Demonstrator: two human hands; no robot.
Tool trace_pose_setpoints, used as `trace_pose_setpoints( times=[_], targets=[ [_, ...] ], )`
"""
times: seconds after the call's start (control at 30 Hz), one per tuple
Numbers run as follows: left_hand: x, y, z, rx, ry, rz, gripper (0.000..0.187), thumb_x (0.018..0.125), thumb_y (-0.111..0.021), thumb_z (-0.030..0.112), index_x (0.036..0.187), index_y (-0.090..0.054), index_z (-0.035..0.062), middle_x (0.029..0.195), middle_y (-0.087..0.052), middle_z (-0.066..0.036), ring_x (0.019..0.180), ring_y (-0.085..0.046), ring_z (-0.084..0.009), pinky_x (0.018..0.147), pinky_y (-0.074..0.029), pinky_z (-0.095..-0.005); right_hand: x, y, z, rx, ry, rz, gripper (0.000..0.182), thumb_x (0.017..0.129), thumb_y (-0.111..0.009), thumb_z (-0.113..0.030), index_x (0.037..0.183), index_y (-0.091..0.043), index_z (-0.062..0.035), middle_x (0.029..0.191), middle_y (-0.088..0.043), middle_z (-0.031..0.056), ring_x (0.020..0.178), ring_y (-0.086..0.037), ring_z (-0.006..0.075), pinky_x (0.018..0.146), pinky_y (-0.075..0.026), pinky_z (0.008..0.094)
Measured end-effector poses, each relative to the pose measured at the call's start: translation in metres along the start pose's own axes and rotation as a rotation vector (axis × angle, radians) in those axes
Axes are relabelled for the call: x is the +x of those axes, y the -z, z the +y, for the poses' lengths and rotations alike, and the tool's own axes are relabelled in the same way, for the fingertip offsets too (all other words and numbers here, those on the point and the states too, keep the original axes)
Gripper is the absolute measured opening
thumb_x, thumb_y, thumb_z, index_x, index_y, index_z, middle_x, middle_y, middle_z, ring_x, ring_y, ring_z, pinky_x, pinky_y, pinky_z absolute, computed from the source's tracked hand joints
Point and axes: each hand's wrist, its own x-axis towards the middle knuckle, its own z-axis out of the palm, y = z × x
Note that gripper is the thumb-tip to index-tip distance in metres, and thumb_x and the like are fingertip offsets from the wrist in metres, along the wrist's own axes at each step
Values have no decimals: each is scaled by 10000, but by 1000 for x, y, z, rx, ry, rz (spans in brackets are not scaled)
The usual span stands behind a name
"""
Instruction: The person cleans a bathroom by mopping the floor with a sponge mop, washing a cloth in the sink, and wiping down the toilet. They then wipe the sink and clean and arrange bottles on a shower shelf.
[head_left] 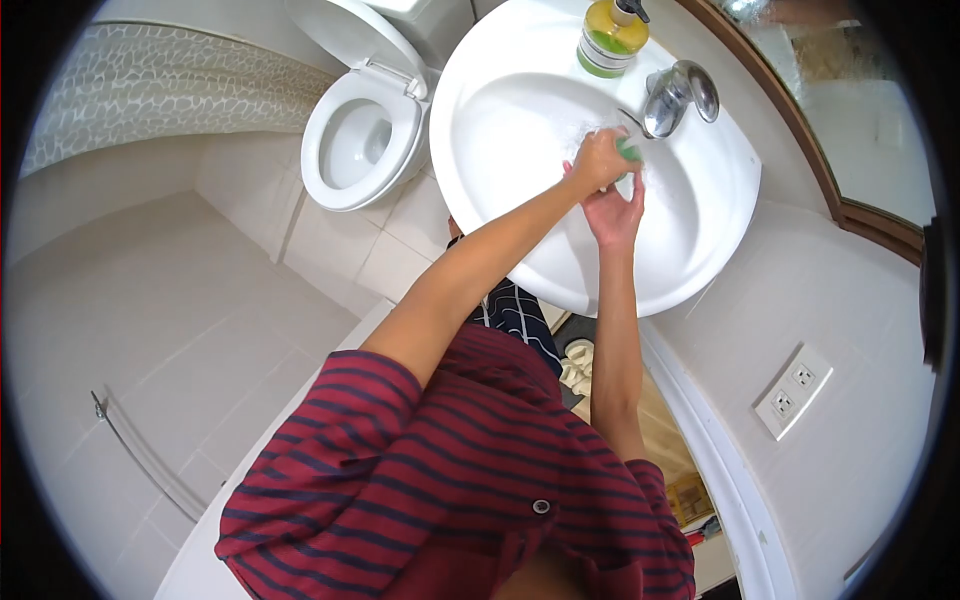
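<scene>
Under the faucet (pixel 672 103), my two hands meet over the white sink (pixel 490 150). A small green object (pixel 628 150) shows between them, mostly covered by fingers, so its kind is hidden. My left hand (pixel 600 160) comes in from the left with its fingers bent over the object. From below, my right hand (pixel 613 212) is turned palm up, with its thumb and fingers curved around the object. Water splashes by the left knuckles and runs beside the fingers.
A soap pump bottle (pixel 610 42) with yellow and green parts stands on the sink's back rim. Left of the sink is a toilet (pixel 360 140) with its lid raised. A wood-framed mirror (pixel 860 110) and a wall outlet (pixel 793 391) are on the right.
</scene>
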Motion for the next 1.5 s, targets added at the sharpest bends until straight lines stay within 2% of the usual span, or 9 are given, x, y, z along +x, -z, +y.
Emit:
trace_pose_setpoints(
  times=[0.17,0.27,0.3,0.5,0.63,0.9,1.3,1.4,1.5],
  targets=[
    [-25,9,-15,144,-643,195,215,647,-700,163,781,-559,71,927,-623,-111,968,-536,-233,925,-373,-342,39,-23,-2,125,-111,21,495,837,-491,-438,1149,-417,-61,1135,-472,189,995,-503,376,862,-403,547],
    [-29,10,-21,-685,-179,12,190,705,-671,105,850,-550,79,804,-626,-46,934,-538,-190,1005,-252,-353,66,22,1,292,-146,92,497,841,-479,-460,1154,-417,-79,1087,-510,171,977,-526,335,843,-428,515],
    [-39,26,5,-913,-19,-6,146,787,-625,86,914,-553,83,749,-609,-40,816,-555,-138,838,-418,-292,71,32,2,347,-159,116,498,842,-476,-468,1155,-416,-85,1071,-523,165,971,-533,321,836,-436,504],
    [-38,31,-4,-1295,435,170,132,869,-532,165,936,-531,52,543,-445,20,500,-438,-108,602,-445,-257,15,-32,37,59,430,407,374,876,-431,-461,808,-536,-108,542,-389,-10,551,-453,148,691,-473,295],
    [-32,18,-20,-1563,791,110,128,879,-516,200,843,-524,77,496,-368,49,444,-371,-109,553,-432,-266,-14,-48,22,-308,444,-11,468,898,-471,-345,531,-353,-79,443,-260,-15,438,-305,119,512,-359,218],
    [-37,31,-7,-1541,1153,-562,349,853,-553,325,572,-432,159,471,-389,57,411,-366,-78,430,-350,-239,-56,-82,2,-1546,305,-333,118,731,-624,-79,643,-608,-2,586,-496,42,566,-438,138,556,-346,279],
    [-44,56,-2,-610,745,-1013,409,862,-525,388,549,-382,167,475,-336,82,374,-265,-32,337,-235,-181,-62,-89,38,-2169,348,-1332,297,746,-645,-139,502,-506,-44,474,-484,60,479,-458,232,559,-383,321],
    [-55,82,12,-651,629,-817,354,860,-528,393,623,-448,143,541,-403,64,438,-334,-34,382,-298,-180,-55,-88,40,-1971,396,-1189,260,762,-631,-151,551,-533,-34,526,-513,71,518,-476,228,579,-400,306],
    [-68,110,2,-1045,431,-664,287,832,-581,316,949,-494,68,836,-526,-30,853,-524,-128,649,-483,-267,-38,-88,18,-1579,377,-447,169,791,-616,-169,694,-599,-31,744,-592,93,697,-540,199,805,-398,302]
  ],
)
